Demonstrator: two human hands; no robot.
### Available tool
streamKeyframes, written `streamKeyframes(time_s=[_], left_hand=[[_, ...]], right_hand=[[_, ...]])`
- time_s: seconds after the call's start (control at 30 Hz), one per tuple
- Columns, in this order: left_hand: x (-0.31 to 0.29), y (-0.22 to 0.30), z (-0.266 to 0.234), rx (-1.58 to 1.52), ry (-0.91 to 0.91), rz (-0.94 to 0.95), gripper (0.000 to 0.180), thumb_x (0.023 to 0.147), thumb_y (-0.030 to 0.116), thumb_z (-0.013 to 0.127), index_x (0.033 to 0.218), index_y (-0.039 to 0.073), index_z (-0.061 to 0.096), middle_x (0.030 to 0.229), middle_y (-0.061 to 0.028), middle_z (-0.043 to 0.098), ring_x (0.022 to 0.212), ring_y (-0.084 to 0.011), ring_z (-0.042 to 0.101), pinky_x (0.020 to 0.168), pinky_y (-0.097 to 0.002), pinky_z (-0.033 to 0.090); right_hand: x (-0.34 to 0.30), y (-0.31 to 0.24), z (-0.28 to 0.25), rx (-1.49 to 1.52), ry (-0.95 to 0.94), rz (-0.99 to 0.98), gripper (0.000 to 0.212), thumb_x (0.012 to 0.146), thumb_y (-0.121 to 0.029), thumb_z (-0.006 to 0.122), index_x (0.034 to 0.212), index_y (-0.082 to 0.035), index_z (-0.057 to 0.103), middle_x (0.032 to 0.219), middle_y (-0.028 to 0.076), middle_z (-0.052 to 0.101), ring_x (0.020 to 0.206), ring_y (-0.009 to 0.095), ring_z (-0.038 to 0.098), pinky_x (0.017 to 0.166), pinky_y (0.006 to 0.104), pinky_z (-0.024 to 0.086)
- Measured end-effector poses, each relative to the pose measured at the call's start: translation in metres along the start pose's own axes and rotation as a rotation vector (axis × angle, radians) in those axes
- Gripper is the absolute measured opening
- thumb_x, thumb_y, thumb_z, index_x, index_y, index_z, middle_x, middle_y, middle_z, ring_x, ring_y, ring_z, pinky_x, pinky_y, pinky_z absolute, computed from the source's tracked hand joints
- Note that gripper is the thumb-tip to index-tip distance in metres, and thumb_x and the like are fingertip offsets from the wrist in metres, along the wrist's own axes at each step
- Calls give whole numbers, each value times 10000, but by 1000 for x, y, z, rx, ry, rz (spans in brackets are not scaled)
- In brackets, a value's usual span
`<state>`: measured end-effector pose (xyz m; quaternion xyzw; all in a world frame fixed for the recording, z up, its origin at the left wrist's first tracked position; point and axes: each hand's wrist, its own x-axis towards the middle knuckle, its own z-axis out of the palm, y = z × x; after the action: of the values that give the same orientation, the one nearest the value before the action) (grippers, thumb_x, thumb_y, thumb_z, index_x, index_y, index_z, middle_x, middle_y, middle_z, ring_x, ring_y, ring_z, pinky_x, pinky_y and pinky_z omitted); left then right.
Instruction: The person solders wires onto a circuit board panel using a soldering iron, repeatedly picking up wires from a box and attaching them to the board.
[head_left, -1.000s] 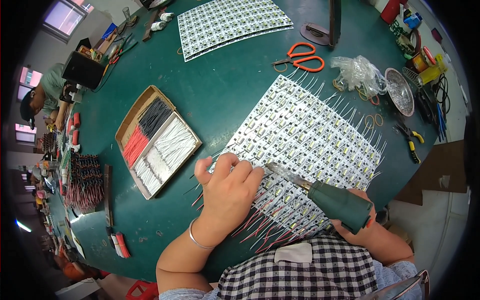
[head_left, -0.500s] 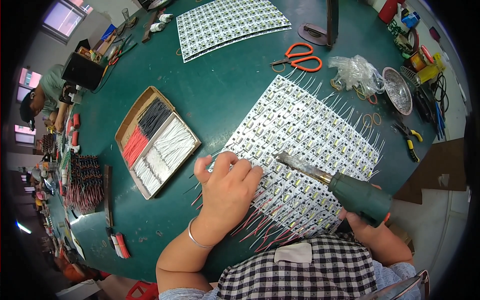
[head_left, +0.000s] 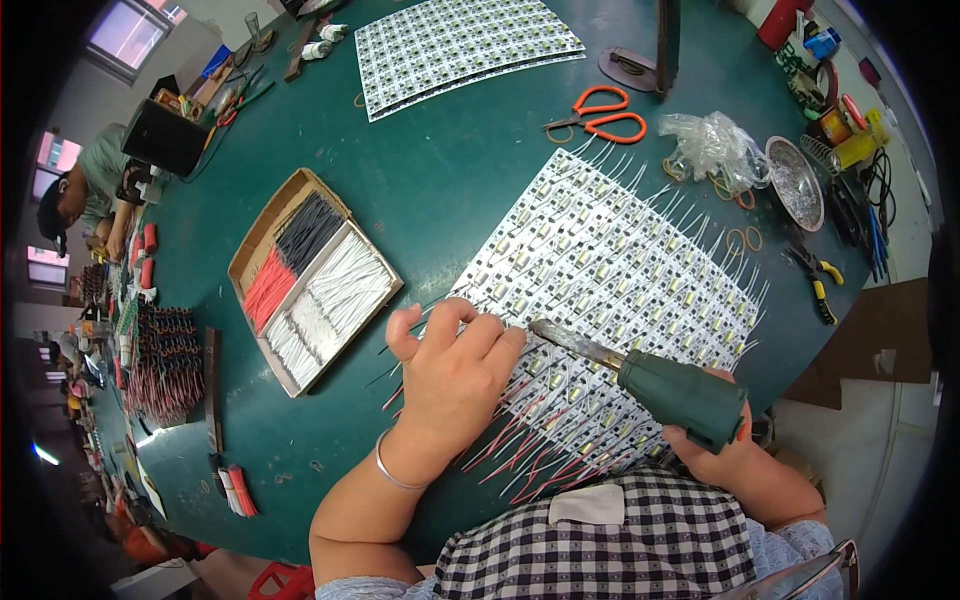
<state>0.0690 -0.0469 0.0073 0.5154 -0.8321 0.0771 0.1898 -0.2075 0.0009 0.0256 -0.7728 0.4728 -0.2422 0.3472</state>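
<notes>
Green iron (head_left: pixel 680 398) sits gripped in my right hand (head_left: pixel 712 456), tip over the board (head_left: pixel 610 260) on the counter (head_left: pixel 430 205); my left hand (head_left: pixel 455 380) curls at the board, its pinch hidden from me.

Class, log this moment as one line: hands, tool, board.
left hand: at left corner of circuit board; right hand: gripping green soldering iron; iron tip: over board, beside left fingertips
</notes>
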Motion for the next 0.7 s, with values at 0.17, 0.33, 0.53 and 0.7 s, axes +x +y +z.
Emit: streamKeyframes(time_s=[0.17, 0.33, 0.53, 0.7], left_hand=[[0, 0, 1, 13, 1, 8, 110, 693, 118, 570, 762, 190, 616, 722, 65, 489, 849, -123, 506, 881, -440, 237], [2, 1, -1, 16, -9, 4, 119, 690, 115, 580, 759, 192, 638, 730, 71, 516, 836, -124, 514, 874, -436, 234], [0, 2, -3, 18, -23, -8, 130, 694, 111, 599, 767, 197, 664, 760, 82, 568, 831, -129, 529, 871, -428, 236], [-5, -1, -12, 54, -12, -54, 124, 706, 108, 609, 785, 191, 658, 771, 81, 593, 841, -132, 543, 870, -418, 247]], right_hand=[[-4, 3, -1, 150, -37, 108, 354, 733, -70, 695, 1065, -7, 592, 985, 127, 639, 912, 243, 622, 841, 347, 473], [-10, 0, -3, 460, 6, 312, 360, 778, -76, 651, 1117, 1, 558, 1008, 131, 631, 853, 198, 628, 736, 318, 510], [-3, -5, -7, 975, 162, 413, 481, 821, -129, 604, 1240, 26, 424, 1087, 173, 582, 714, 186, 615, 612, 295, 528], [-16, 6, -17, 1078, 242, 406, 502, 825, -159, 597, 1245, 43, 409, 1136, 198, 550, 682, 200, 607, 601, 304, 522]])
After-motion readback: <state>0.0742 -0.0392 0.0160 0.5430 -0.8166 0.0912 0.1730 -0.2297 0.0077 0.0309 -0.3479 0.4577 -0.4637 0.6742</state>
